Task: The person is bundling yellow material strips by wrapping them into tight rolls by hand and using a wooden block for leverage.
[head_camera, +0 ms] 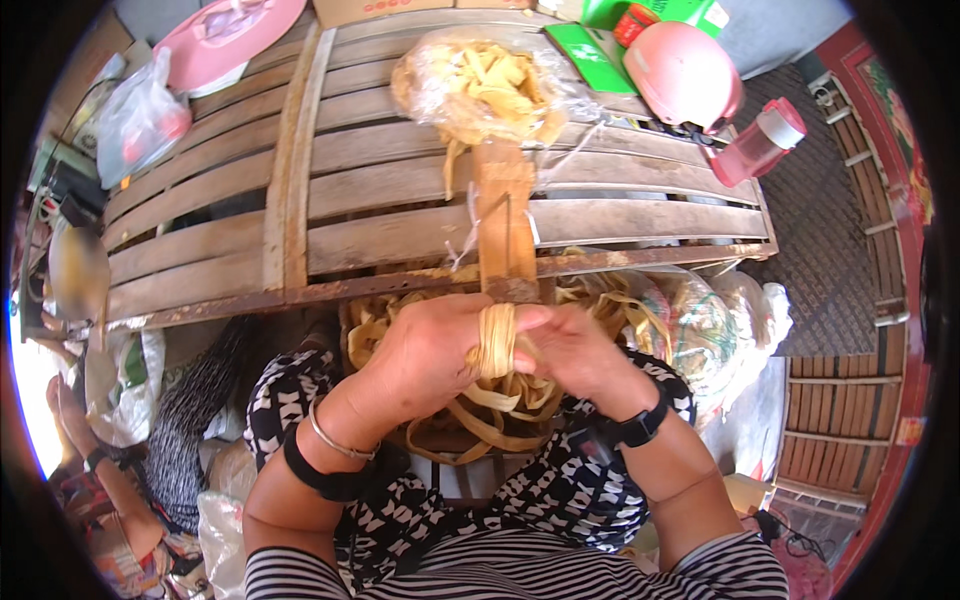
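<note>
A coil of pale yellow flat strips (497, 341), wound in several turns, sits between my hands just below the table's near edge. My left hand (435, 345) is closed around its left side. My right hand (581, 349), slightly blurred, touches the coil's right side with thumb and fingers; whether it pinches a strip is hard to see. Loose strips (517, 397) hang in loops beneath, over my lap. Right above my hands a wooden board (504, 217) lies on the slatted table (390, 229), its near end past the rim. Beyond it, more yellow strips (495, 75) lie in a clear plastic bag.
A pink helmet (679, 75), a pink bottle (759, 142) and green packets (592, 56) are at the table's right. A pink hat (225, 37) and a plastic bag (142, 124) lie left. Filled bags (697, 322) stand below right. Another person's arm (105, 472) is at far left.
</note>
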`<act>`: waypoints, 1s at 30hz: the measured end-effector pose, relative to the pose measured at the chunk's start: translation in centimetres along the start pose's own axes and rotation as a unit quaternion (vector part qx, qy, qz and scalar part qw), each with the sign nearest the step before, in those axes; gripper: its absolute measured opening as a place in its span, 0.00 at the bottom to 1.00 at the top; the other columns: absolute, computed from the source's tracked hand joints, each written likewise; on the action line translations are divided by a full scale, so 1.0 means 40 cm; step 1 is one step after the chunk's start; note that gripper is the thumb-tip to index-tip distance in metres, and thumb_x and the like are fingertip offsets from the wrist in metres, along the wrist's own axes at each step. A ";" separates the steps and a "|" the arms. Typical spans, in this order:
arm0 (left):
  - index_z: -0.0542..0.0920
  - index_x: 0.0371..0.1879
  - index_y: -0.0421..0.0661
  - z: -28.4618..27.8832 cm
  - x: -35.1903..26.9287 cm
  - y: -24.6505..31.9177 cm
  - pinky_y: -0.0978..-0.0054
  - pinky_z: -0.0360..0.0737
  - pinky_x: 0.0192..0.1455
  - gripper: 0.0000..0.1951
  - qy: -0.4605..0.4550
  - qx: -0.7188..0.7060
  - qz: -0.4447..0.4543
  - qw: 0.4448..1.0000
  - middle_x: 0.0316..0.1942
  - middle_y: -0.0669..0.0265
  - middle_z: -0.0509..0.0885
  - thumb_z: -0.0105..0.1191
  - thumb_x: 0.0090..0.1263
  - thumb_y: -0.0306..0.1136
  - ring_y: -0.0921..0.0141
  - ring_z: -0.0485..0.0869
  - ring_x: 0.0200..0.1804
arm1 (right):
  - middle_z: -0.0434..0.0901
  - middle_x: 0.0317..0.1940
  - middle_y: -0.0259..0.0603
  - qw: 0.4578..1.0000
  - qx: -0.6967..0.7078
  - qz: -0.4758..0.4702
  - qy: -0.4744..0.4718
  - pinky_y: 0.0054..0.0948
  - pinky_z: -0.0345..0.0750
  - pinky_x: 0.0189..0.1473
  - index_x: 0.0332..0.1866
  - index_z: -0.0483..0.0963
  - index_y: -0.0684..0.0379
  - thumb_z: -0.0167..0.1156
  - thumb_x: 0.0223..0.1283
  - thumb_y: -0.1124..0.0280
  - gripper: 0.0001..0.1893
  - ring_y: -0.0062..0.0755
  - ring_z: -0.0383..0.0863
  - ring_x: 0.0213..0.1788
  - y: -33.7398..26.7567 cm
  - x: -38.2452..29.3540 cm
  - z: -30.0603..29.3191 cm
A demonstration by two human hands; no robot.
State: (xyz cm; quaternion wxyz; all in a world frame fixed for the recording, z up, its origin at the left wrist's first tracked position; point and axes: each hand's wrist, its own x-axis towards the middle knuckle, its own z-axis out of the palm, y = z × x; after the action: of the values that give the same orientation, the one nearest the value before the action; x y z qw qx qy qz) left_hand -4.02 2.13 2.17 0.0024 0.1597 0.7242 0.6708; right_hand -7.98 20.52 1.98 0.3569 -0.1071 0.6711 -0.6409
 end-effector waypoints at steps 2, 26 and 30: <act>0.89 0.43 0.49 0.011 -0.046 -0.016 0.73 0.81 0.40 0.19 0.006 0.243 0.045 0.969 0.29 0.67 0.82 0.73 0.54 0.41 0.66 0.81 0.29 | 0.79 0.29 0.27 0.951 0.262 0.134 -0.093 0.15 0.65 0.23 0.45 0.80 0.59 0.60 0.70 0.73 0.05 0.13 0.70 0.22 0.076 -0.019 0.027; 0.82 0.31 0.33 -0.057 -0.102 -0.014 0.65 0.78 0.62 0.02 0.183 -0.105 -0.002 0.978 0.46 0.57 0.84 0.58 0.67 0.18 0.61 0.83 0.56 | 0.63 0.16 0.26 0.960 0.196 0.132 -0.153 0.19 0.49 0.20 0.31 0.75 0.64 0.47 0.76 0.44 0.30 0.14 0.52 0.17 0.051 -0.042 0.041; 0.83 0.36 0.32 -0.076 -0.099 -0.021 0.68 0.81 0.56 0.04 0.198 -0.095 -0.014 0.976 0.43 0.58 0.85 0.59 0.68 0.21 0.64 0.85 0.48 | 0.57 0.16 0.21 0.928 0.288 0.123 -0.201 0.20 0.46 0.21 0.30 0.75 0.62 0.48 0.77 0.48 0.27 0.13 0.50 0.17 0.057 -0.033 0.021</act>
State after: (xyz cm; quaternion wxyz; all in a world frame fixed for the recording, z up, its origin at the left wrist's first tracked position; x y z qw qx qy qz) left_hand -1.12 -1.80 0.84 -0.1168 0.0130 0.6456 0.7546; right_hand -5.78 21.01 0.35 0.5761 -0.0428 0.3796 -0.7226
